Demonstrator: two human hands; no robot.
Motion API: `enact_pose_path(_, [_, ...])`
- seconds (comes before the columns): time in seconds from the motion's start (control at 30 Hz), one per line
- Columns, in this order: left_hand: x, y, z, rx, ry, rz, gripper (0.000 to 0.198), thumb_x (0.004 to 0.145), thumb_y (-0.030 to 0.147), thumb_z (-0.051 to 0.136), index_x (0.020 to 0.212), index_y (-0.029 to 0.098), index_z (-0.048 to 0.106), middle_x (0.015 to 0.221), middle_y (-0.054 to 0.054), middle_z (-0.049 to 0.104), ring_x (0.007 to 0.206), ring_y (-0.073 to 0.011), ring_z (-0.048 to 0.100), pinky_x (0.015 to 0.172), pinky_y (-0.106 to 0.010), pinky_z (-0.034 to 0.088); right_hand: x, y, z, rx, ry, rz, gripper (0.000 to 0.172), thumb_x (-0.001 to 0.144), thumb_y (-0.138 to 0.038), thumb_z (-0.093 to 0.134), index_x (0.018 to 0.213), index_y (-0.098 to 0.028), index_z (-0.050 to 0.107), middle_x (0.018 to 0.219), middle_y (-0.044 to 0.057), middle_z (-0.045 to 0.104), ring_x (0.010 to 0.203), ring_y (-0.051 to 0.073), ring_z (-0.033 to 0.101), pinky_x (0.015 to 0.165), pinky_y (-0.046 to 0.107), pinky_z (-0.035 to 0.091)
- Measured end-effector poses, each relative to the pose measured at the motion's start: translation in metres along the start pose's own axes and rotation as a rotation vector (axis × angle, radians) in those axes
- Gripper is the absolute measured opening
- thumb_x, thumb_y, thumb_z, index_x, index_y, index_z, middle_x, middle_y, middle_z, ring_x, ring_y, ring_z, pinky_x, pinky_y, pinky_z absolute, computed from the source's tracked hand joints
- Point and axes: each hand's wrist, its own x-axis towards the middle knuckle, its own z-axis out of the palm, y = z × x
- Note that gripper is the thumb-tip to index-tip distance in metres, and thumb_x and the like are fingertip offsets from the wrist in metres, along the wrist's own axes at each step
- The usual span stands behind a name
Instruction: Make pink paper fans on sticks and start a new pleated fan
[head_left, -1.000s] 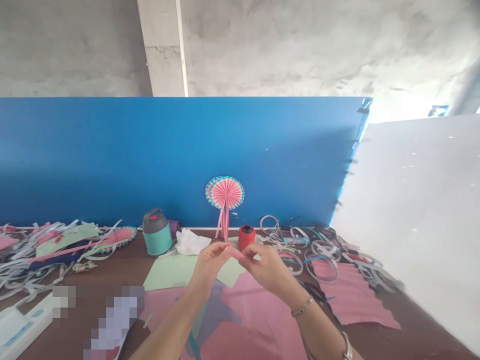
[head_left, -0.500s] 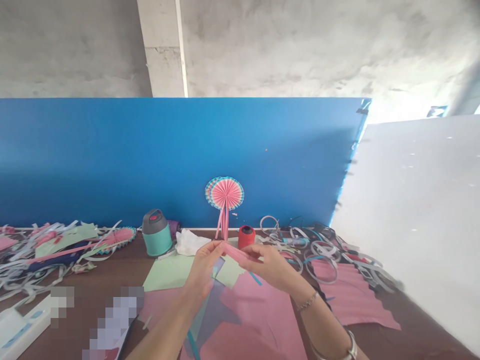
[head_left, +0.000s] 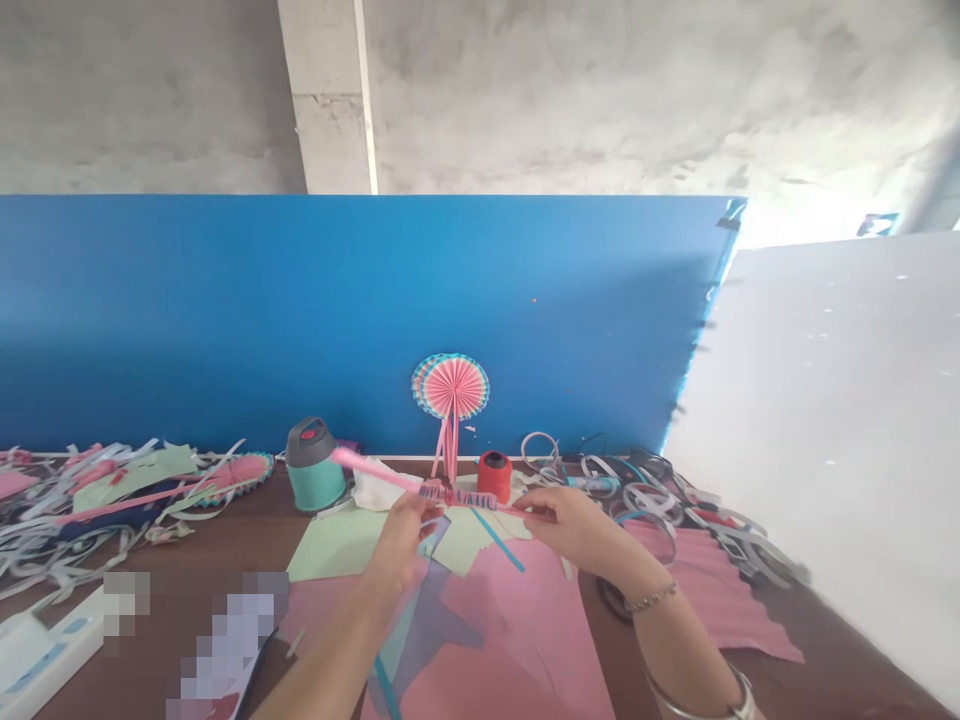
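A pleated pink paper strip hangs stretched just above the table, in front of the red thread spool. The left hand pinches its middle. The right hand pinches its near end, fingers closed.

Blue partition behind brown table, white panel, concrete wall.
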Motion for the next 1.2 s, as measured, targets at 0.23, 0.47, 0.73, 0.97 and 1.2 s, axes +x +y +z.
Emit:
enact_pose_path(0.23, [0.006, 0.002, -0.010, 0.090, 0.322, 0.308, 0.056, 0.072, 0.015, 0.046, 0.127, 0.024, 0.041, 0.136, -0.010, 0.045, 0.121, -0.0232, 0.046, 0.083, -0.033, 0.048, -0.001, 0.012, -0.014, -0.105, -0.008, 0.045, 0.032, 0.073, -0.018, 0.045, 0.088, -0.022, 0.073, 0.086, 0.004, 0.071, 0.076, 0.021, 0.061, 0.065, 0.027, 0.041])
enact_pose_path(0.47, [0.011, 0.004, -0.022, 0.381, 0.557, 0.663, 0.083, 0.069, 0.005, 0.042, 0.144, 0.020, 0.010, 0.152, -0.013, 0.015, 0.139, -0.0269, 0.017, 0.111, -0.045, 0.023, -0.006, 0.016, -0.025, 0.053, -0.005, 0.066, 0.025, 0.077, -0.033, 0.052, 0.081, -0.021, 0.074, 0.068, 0.001, 0.065, 0.057, 0.015, 0.051, 0.052, 0.024, 0.037])
enact_pose_path(0.73, [0.008, -0.001, -0.018, 1.117, 0.425, 1.066, 0.046, 0.084, 0.016, 0.047, 0.129, 0.023, 0.047, 0.150, -0.008, 0.027, 0.140, -0.0309, 0.010, 0.111, -0.057, 0.008, -0.012, 0.006, -0.036, 0.157, -0.048, 0.101, 0.027, 0.078, -0.036, 0.054, 0.089, -0.020, 0.073, 0.063, -0.001, 0.057, 0.051, 0.009, 0.038, 0.047, 0.021, 0.033])
enact_pose_path(0.97, [0.008, 0.003, -0.020, 1.148, 0.408, 1.108, 0.018, 0.084, 0.036, 0.056, 0.096, 0.024, 0.063, 0.122, -0.009, 0.061, 0.125, -0.0308, 0.043, 0.110, -0.054, 0.003, -0.011, 0.017, -0.038, 0.206, -0.025, 0.120, 0.033, 0.078, -0.040, 0.055, 0.099, -0.020, 0.071, 0.069, 0.001, 0.059, 0.054, 0.010, 0.043, 0.046, 0.021, 0.035])
enact_pose_path(1.2, [0.006, 0.001, -0.019, 1.147, 0.346, 1.046, 0.022, 0.083, 0.041, 0.054, 0.081, 0.022, 0.063, 0.081, -0.008, 0.068, 0.083, -0.0253, 0.060, 0.093, -0.040, 0.033, -0.009, 0.016, -0.036, 0.296, 0.053, 0.092, 0.037, 0.077, -0.039, 0.058, 0.106, -0.019, 0.069, 0.067, 0.002, 0.061, 0.053, 0.011, 0.048, 0.044, 0.021, 0.038])
